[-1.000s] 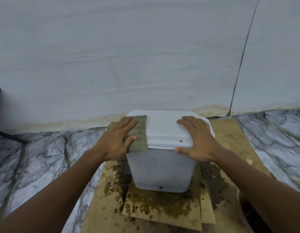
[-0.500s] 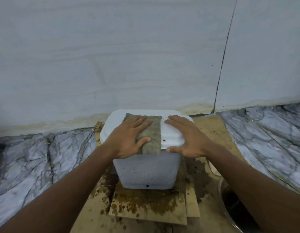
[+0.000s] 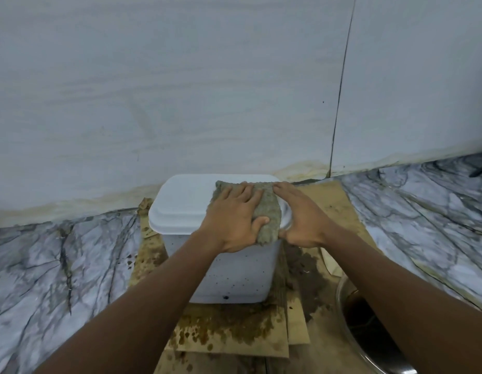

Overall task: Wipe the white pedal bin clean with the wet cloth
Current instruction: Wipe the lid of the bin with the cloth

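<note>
Cloth (image 3: 268,211) under left hand (image 3: 233,221) hides bin lid (image 3: 180,207) right side.

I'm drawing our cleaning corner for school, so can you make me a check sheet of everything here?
Surface: marble floor; stained cardboard under white bin.
Job's things: white bin's lid shut, front speckled; cloth on lid's right part.
Clutter: metal bowl, lower right.
Hands: left hand presses cloth; right hand rests on lid's edge.
Cables: thin dark thing far right, cannot tell.
Surroundings: pale wall, yellowish stain along base.

Pale wall (image 3: 180,90) over veined marble floor (image 3: 59,265) — stained seam.
</note>
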The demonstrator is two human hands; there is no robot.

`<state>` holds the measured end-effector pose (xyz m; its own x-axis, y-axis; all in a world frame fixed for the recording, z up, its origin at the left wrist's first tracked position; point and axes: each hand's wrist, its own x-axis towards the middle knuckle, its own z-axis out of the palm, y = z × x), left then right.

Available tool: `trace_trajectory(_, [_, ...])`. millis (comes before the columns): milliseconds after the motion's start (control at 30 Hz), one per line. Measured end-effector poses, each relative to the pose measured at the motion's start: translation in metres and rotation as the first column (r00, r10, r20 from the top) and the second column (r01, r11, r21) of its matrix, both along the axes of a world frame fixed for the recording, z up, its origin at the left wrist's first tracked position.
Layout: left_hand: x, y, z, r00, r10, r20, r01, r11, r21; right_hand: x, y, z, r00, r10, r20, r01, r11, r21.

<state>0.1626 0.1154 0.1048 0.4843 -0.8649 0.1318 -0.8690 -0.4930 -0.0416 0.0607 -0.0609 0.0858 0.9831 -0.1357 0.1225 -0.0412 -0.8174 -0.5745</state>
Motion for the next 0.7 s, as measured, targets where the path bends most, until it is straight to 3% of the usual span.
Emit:
trace_trajectory(133, [0.015,0.037,0.0,0.997,-0.037,-0.071,0.033,0.998,-0.059,-0.001,0.003,-0.002,0.999,0.024,0.03,-0.024,0.999,0.021])
trace_trajectory(367, [0.05,0.122,0.0,0.988,0.121,-0.099,-0.132,0.985,-0.111,0.006,0.004,-0.008,0.999,0.025,0.046,-0.023,0.998,-0.051])
trace_trajectory(700, [0.002,0.004,-0.006,1.0,0.012,0.016,-0.012,0.999,-0.04,0.006,-0.003,-0.011,0.999,-0.017,0.043,0.017,1.0,-0.013])
